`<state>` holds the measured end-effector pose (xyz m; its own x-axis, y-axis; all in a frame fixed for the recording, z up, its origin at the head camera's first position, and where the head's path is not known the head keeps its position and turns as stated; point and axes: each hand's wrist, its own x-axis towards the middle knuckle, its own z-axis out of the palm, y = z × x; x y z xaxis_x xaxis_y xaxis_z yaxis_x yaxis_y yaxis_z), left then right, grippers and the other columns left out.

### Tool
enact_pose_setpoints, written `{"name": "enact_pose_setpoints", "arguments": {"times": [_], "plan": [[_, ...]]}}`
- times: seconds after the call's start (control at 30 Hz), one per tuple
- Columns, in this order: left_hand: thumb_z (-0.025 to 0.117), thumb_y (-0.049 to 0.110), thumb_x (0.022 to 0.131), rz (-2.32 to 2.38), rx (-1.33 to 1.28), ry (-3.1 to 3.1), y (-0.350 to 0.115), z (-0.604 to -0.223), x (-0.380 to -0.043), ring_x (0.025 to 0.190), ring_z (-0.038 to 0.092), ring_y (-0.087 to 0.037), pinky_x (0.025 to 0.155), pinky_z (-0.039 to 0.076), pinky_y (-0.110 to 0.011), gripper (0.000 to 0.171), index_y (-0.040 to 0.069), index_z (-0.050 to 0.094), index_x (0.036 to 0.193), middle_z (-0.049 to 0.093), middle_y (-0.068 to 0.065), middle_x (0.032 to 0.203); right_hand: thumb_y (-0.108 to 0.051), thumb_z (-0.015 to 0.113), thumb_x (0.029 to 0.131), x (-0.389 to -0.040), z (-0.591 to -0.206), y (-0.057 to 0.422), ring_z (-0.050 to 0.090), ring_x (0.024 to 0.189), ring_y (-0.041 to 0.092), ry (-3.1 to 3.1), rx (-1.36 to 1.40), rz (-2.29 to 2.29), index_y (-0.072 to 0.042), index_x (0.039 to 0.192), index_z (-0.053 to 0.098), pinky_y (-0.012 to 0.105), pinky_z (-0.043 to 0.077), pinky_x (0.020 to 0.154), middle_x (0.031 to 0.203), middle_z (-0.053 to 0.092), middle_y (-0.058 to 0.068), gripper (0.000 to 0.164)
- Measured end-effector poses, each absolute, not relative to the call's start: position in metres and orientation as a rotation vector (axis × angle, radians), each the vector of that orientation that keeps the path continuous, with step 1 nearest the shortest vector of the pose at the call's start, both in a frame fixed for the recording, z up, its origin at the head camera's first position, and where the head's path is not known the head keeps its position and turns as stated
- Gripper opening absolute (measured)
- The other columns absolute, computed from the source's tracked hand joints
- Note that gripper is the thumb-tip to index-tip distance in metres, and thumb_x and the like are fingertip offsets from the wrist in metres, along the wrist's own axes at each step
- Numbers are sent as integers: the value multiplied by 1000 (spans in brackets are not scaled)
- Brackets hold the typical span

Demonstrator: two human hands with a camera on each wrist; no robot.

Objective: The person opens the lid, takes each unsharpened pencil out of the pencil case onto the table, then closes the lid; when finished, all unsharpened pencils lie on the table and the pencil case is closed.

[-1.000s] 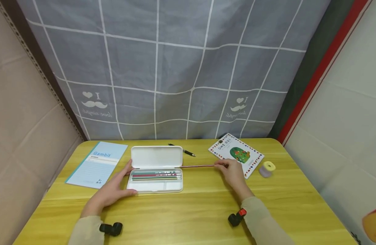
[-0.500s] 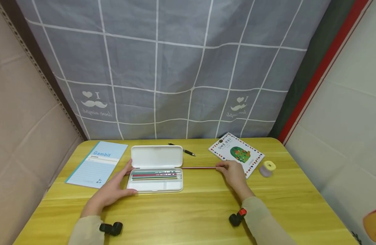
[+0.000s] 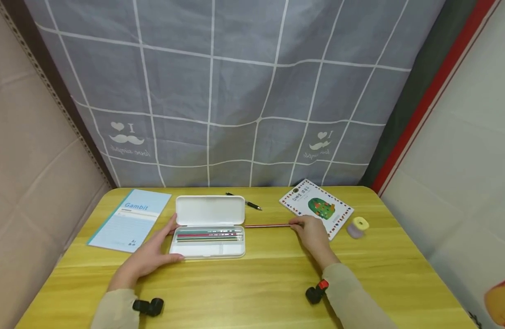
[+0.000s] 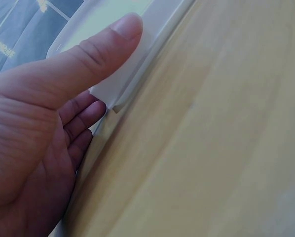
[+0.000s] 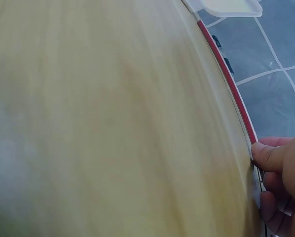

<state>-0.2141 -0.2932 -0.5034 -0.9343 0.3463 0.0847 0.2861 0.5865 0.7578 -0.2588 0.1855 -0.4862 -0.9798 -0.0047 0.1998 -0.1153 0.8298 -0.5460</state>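
Note:
A white pencil case (image 3: 232, 250) lies on the table with its lid raised, several pencils (image 3: 209, 236) in its tray. My left hand (image 3: 147, 258) grips its left end. In the left wrist view the thumb (image 4: 110, 49) lies over the front edge and the other fingers (image 4: 88, 118) curl by the corner. To the right, my right hand (image 3: 312, 233) pinches the right end of a red pencil (image 3: 266, 225) between thumb and fingertips. The pencil points left, its far end right by the case's hinge. The right wrist view shows the red pencil (image 5: 229, 81) running toward the case.
A blue "Gambit" notebook (image 3: 131, 221) lies at the left. Behind the case rests a black pen (image 3: 252, 205). A white booklet (image 3: 318, 205) with a green picture is partly under my right hand in view, beside a yellow-topped roll (image 3: 358, 227). A grey checked cloth (image 3: 232, 91) hangs behind.
My right hand and the red pencil have shifted very slightly, and the pencil's left end now shows just beside the case. The left hand stays on the pencil case.

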Motion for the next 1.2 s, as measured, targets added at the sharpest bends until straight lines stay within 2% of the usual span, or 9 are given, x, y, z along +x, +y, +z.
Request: {"name": "enact_pose_setpoints", "arguments": {"times": [0.6, 0.87, 1.0, 1.13, 1.2], "plan": [[87, 39, 85, 1295, 556, 2722, -292, -503, -214, 146, 36, -47, 117, 22, -72, 121, 19, 4, 170, 43, -21, 159, -15, 79, 94, -258, -483, 185, 72, 109, 28, -2832, 107, 802, -16, 101, 85, 49, 56, 95, 103, 80, 1, 9], [86, 43, 86, 1249, 575, 2772, -296, -502, -213, 146, 36, -49, 114, 25, -74, 120, 22, 3, 170, 40, -23, 160, -21, 83, 92, -258, -471, 166, 75, 90, 25, -2621, 172, 941, -13, 123, 79, 43, 61, 75, 117, 77, 10, 32], [86, 45, 86, 1248, 581, 2762, -295, -503, -214, 146, 35, -49, 114, 25, -74, 120, 22, 3, 170, 40, -24, 160, -18, 83, 91, -256, -456, 150, 77, 96, 25, -2532, 195, 1169, -14, 126, 78, 37, 63, 74, 121, 76, 9, 36], [86, 44, 85, 1255, 581, 2762, -295, -504, -213, 146, 35, -50, 114, 25, -74, 121, 20, 4, 170, 40, -24, 160, -17, 83, 91, -255, -446, 129, 74, 109, 22, -2482, 218, 1356, -12, 122, 80, 31, 63, 80, 118, 77, 5, 31], [86, 43, 85, 1260, 581, 2759, -294, -505, -213, 146, 35, -50, 114, 25, -75, 120, 19, 4, 170, 40, -25, 160, -16, 84, 90, -254, -444, 119, 75, 106, 21, -2475, 251, 1372, -11, 117, 81, 30, 63, 77, 112, 79, 5, 28]]}}
